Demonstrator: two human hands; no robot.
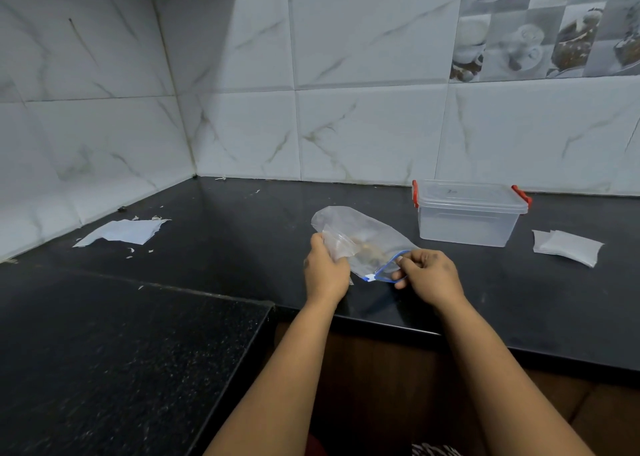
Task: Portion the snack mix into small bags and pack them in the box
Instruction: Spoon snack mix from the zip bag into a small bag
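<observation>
On the black counter (pixel 242 233), seen from the head camera, the left hand (pixel 325 268) grips a small clear bag (pixel 337 246), and the right hand (pixel 427 273) pinches the blue zip edge of the big clear bag (pixel 367 233), which lies on the counter between the two hands with some brown snack mix (pixel 369 249) inside. Just behind the right hand, near the wall, sits the clear box (pixel 467 218) with its lid on and red clips. More small bags (pixel 568 247) lie flat to the right of the box, and a torn white paper (pixel 124 232) lies far off to the left.
</observation>
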